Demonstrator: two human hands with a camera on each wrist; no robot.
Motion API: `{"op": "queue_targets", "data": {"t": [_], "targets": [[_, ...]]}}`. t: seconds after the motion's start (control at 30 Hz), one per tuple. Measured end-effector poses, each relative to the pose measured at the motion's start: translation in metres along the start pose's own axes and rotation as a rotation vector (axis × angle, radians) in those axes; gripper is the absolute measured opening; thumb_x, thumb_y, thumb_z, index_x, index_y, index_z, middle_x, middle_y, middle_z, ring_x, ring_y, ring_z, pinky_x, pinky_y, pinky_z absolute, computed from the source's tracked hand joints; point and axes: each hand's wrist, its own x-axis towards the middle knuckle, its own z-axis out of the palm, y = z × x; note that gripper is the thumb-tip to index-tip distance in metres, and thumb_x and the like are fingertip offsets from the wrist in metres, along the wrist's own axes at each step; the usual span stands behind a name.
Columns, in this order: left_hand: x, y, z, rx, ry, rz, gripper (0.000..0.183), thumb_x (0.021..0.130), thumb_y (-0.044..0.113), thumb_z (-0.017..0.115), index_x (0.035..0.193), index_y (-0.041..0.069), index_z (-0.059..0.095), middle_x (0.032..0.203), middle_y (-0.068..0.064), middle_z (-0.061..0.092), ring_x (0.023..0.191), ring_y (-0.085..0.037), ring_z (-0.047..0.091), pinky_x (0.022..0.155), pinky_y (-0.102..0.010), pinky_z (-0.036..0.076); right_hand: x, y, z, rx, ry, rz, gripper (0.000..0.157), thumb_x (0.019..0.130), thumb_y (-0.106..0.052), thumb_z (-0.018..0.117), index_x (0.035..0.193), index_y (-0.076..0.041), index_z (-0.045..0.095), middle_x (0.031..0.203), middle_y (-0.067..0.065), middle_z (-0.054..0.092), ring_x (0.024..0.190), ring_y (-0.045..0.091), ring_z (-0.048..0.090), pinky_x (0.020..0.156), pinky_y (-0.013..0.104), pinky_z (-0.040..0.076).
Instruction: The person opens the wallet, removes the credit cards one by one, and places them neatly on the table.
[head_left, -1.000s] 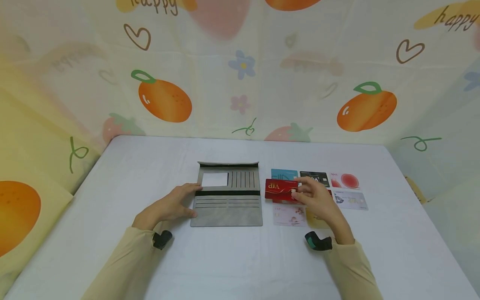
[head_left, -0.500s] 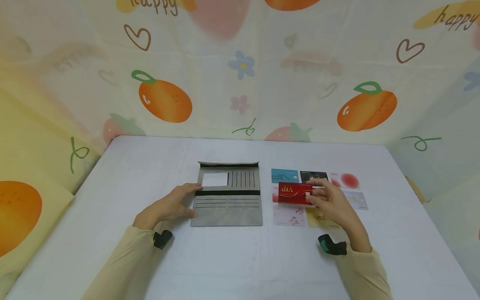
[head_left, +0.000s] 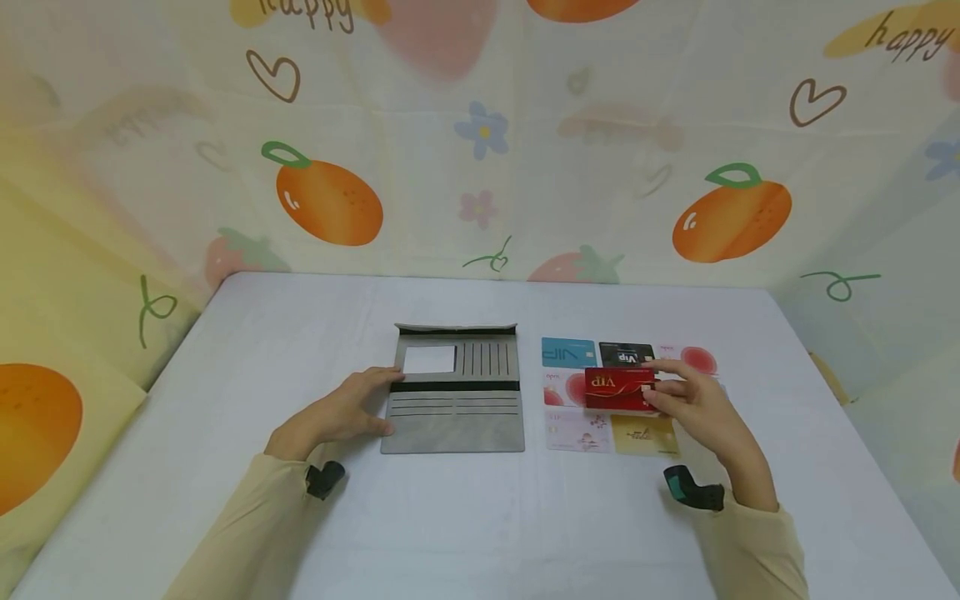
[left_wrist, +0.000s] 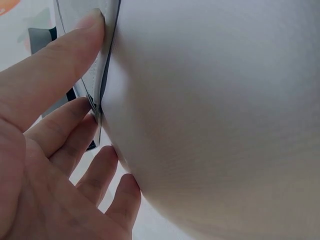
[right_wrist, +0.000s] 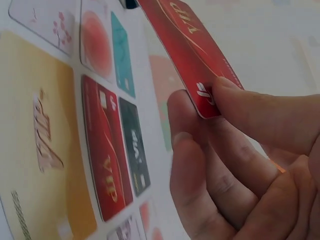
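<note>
My right hand (head_left: pixel 701 412) pinches a red VIP card (head_left: pixel 613 389) between thumb and fingers. It holds the card tilted above the rows of cards, apart from them in the right wrist view. A second red VIP card (right_wrist: pixel 106 150) lies below, largely covered in the head view. At the left edge of an unfolded grey wallet (head_left: pixel 453 437), my left hand (head_left: pixel 333 414) rests with thumb and fingers spread along the edge. White paper or card shows in the wallet's window (head_left: pixel 429 359). The left wrist view catches the thumb (left_wrist: pixel 75 45) over the wallet's edge.
Around the held card lie a teal card (head_left: pixel 568 352), a black card (head_left: pixel 618 353), a gold card (head_left: pixel 647 437), a pale pink card (head_left: pixel 577 431) and others with red circles. A white cloth covers the table (head_left: pixel 465 525); a printed curtain (head_left: pixel 420 125) hangs behind.
My right hand has moved rightward with the red card, from beside the wallet to over the middle of the cards. The left hand and wallet have stayed in place.
</note>
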Motion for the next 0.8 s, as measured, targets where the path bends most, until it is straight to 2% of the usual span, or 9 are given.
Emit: {"op": "queue_targets", "data": {"t": [0.23,0.47,0.8], "targets": [[0.000,0.000,-0.001,0.008,0.000,0.014,0.078,0.080,0.015,0.081,0.146,-0.002,0.042,0.155,-0.027,0.034,0.144,-0.052,0.026,0.115,-0.067,0.024,-0.006,0.010,-0.015,-0.005,-0.027,0.020,0.052,0.099,-0.020,0.060,0.142,0.003,0.043,0.131,0.036,0.058,0.106,0.036,0.066,0.074,0.026,0.060],[-0.001,0.001,-0.001,-0.003,-0.015,-0.010,0.079,0.082,0.018,0.080,0.147,-0.001,0.041,0.157,-0.026,0.032,0.144,-0.054,0.023,0.114,-0.069,0.023,-0.012,0.019,-0.026,-0.048,-0.037,0.090,0.055,0.100,-0.025,0.059,0.144,0.002,0.040,0.133,0.036,0.055,0.109,0.038,0.064,0.076,0.029,0.060],[-0.002,0.003,-0.001,-0.023,-0.019,-0.017,0.080,0.081,0.019,0.080,0.147,-0.001,0.040,0.157,-0.026,0.031,0.144,-0.054,0.022,0.114,-0.070,0.023,-0.019,0.033,-0.040,-0.074,-0.073,0.129,0.056,0.101,-0.026,0.057,0.144,0.002,0.037,0.131,0.035,0.057,0.101,0.024,0.064,0.074,0.025,0.059]]}}
